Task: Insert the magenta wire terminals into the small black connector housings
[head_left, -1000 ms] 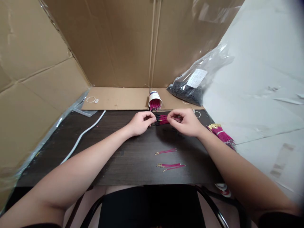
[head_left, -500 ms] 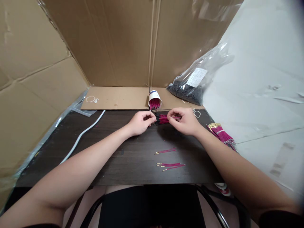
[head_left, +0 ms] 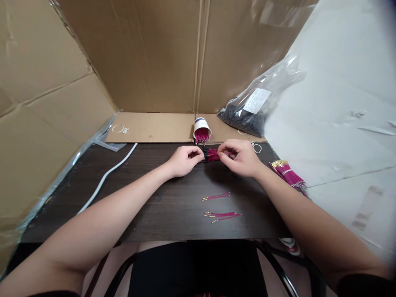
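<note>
Your left hand (head_left: 183, 160) pinches the magenta wire bundle (head_left: 211, 155) at its dark end, low over the bench (head_left: 148, 206). The bundle's long axis runs left to right between both hands, and your right hand (head_left: 239, 157) pinches one strand at its far end.

Soft, even daylight; faint shadows beneath the forearms; edges bow outward (wide lens); corners blur.

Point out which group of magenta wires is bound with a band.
The bundle at the table's right edge: a pale band circles it near its gold tips. The cup's wires and the loose ones in front have none.
</note>
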{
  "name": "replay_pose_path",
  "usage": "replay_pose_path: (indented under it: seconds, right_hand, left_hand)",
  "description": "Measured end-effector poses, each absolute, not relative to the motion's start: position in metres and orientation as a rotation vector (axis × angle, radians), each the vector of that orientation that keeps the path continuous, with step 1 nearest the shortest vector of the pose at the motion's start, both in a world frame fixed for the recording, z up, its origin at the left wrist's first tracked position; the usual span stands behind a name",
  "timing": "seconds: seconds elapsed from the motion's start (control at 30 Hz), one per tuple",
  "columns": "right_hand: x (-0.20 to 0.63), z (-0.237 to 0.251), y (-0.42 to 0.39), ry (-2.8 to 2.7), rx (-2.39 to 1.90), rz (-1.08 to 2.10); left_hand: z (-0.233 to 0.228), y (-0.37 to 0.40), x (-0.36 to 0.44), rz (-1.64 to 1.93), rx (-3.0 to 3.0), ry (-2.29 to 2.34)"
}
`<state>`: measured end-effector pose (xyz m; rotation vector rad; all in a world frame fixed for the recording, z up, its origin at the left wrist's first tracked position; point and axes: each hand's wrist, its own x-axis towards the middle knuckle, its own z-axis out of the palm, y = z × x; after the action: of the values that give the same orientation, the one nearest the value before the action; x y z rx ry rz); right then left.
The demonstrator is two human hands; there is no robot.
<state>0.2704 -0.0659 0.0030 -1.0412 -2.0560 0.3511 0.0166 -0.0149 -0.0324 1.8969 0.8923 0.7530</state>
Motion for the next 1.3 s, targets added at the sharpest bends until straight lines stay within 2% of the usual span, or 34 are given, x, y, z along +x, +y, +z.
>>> replay_pose_path:
  seconds: [0.9,1.3]
  right_hand:
    - [0.270,-0.012,-0.061,-2.019,-1.206,0.498]
    - [0.268,-0.012,-0.062,-2.031,-1.138,0.456]
  left_hand:
    - [-0.032,-0.017,0.018,0.802,1.909,0.864]
    - [-0.030,-0.016,0.019,0.788,1.897,0.876]
